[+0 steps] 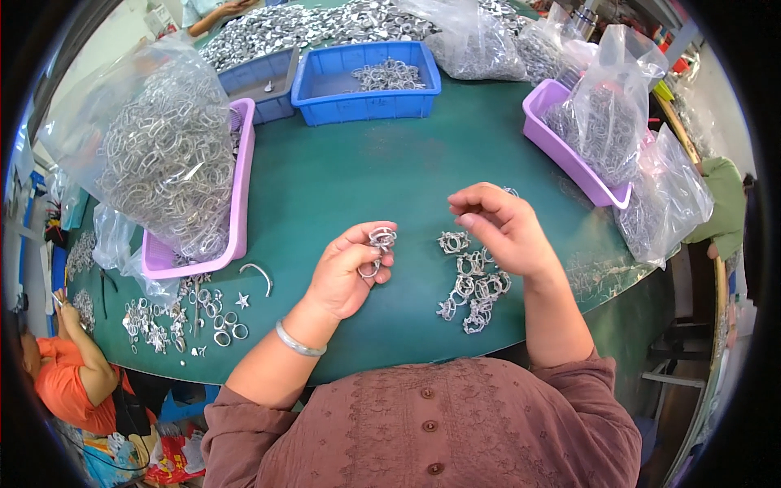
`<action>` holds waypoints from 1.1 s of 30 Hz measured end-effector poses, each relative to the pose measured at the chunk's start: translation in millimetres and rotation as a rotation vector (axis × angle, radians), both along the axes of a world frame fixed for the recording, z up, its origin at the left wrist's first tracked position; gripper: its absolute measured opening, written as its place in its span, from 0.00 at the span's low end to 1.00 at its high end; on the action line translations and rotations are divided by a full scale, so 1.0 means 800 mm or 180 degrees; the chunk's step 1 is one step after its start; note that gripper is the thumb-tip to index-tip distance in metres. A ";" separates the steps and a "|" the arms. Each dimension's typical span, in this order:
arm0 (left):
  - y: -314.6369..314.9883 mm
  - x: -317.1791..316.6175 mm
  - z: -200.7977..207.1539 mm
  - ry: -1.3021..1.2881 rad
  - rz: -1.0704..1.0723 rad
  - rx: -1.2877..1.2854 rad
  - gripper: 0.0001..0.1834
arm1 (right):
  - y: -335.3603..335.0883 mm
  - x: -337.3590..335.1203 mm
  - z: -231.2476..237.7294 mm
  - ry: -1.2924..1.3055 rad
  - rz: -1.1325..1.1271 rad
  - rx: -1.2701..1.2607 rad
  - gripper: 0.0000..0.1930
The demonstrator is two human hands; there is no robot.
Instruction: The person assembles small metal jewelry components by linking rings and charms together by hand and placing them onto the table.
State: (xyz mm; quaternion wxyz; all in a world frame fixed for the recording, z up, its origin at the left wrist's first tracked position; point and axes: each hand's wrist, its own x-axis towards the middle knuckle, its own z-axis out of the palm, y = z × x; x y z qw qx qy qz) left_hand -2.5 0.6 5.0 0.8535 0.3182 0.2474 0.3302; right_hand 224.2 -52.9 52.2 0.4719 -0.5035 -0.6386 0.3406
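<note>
Several silvery metal rings (381, 238) are gripped between the thumb and fingers of my left hand (346, 272), above the middle of the green table. One ring sticks out below the thumb. My right hand (503, 232) is held to the right with its fingers bent and the thumb apart from them; nothing shows between them. Beneath and beside it lies a loose cluster of linked-looking silvery ring pieces (480, 289). A smaller bit of this cluster (453, 241) sits near the right thumb.
On the green table (366, 171), a blue bin (366, 107) and a grey-blue bin (272, 107) stand far off. Purple trays (244, 175) with bagged rings (167, 163) flank me, another purple tray (569, 163) being at right. Loose rings (224, 325) lie near left. A co-worker in orange (77, 382) sits left.
</note>
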 end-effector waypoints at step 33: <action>-0.028 0.011 0.010 0.1039 0.0169 0.2488 0.13 | -0.012 -0.038 -0.031 0.0116 0.0259 -0.0005 0.09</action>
